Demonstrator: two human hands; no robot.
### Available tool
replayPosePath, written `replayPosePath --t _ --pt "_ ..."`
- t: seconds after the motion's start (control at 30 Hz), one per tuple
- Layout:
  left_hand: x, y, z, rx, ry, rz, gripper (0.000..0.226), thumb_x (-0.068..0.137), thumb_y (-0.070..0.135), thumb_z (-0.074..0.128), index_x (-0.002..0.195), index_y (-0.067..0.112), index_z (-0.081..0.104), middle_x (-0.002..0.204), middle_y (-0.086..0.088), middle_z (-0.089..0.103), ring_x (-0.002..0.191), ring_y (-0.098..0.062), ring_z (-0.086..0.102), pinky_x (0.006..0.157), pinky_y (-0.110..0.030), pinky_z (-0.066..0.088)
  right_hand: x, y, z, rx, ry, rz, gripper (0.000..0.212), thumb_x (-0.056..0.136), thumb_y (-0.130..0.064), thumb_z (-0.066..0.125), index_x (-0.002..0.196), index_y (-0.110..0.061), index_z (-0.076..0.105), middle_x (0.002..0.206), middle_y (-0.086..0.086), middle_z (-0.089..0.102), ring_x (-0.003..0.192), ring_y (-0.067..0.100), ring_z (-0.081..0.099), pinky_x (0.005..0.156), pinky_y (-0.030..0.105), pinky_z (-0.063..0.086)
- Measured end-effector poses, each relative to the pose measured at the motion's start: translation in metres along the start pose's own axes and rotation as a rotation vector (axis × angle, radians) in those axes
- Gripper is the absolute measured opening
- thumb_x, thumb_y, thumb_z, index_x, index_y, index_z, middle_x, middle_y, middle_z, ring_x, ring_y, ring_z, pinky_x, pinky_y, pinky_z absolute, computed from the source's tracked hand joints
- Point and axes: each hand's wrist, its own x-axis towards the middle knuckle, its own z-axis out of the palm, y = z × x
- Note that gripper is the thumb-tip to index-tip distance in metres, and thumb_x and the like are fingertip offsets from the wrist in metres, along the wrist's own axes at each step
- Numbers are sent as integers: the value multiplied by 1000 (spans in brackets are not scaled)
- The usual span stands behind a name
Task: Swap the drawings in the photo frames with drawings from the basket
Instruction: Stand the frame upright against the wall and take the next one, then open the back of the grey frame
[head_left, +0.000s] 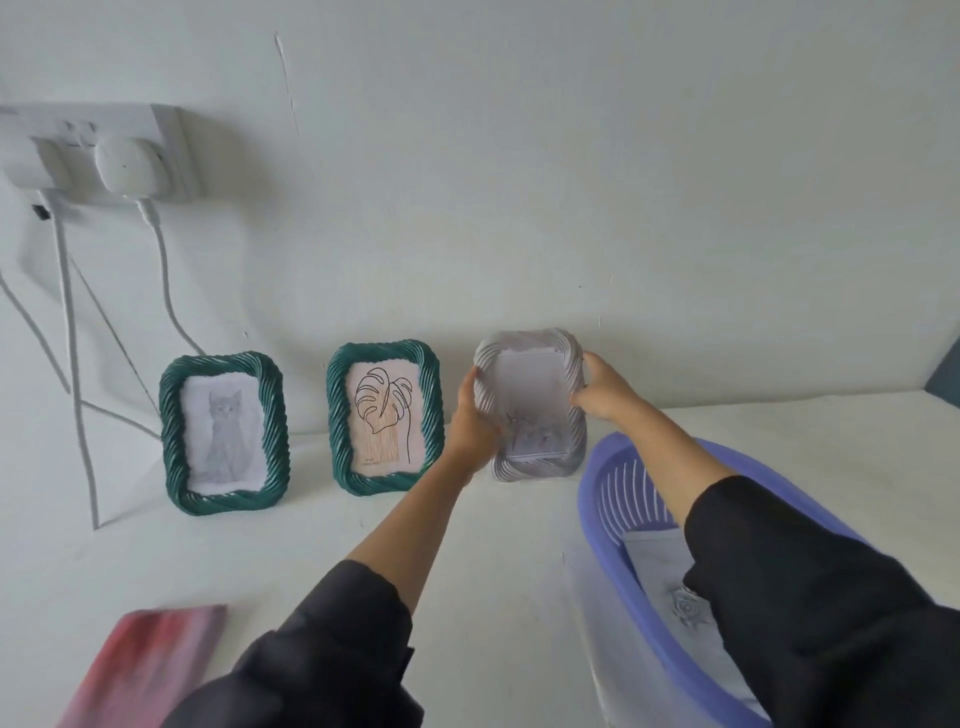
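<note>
Left hand (470, 415) grips the left edge of the white frame (530, 364), fingers curled round the rim. Right hand (605, 389) grips its right edge, thumb on the front. The frame is upright near the wall at the back of the table (260, 561). It is blurred, and the drawing inside is faint. Cannot tell if its base touches the table.

Just left stands the green frame (384, 352) with the leaf drawing (383, 415), then another green frame (223, 361) with the cat drawing (224, 431).

The purple basket (587, 499) sits under the right forearm and holds a rose drawing (688, 608). A red-pink sheet (145, 660) lies front left. A wall socket (104, 150) with cables (166, 280) is far left.
</note>
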Motion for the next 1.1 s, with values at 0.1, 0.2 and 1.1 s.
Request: replayPosePath --t 0.1,0.2,1.1 --pt "-5 -2 -9 13 124 15 76 80 -11 39 143 30 26 60 2 35 52 -11 33 51 -22 32 -7 -6 1 33 47 -43 63 78 -5 61 136 -15 38 125 13 55 104 30 57 76 28 43" --pt "-13 4 -28 24 176 24 76 80 -11 39 142 32 28 61 2 37 52 -11 34 49 -21 32 -20 -22 -1 108 27 -98 63 77 -3 64 134 -14 40 116 17 58 96 27 57 75 31 47" --pt "-196 -11 -100 -370 128 -261 32 94 22 48 124 14 51 107 -7 55 95 -22 52 87 -32 43 -236 -133 50 -307 -182 -264 27 70 -1 71 94 6 60 73 18 67 45 21 58 57 36 57"
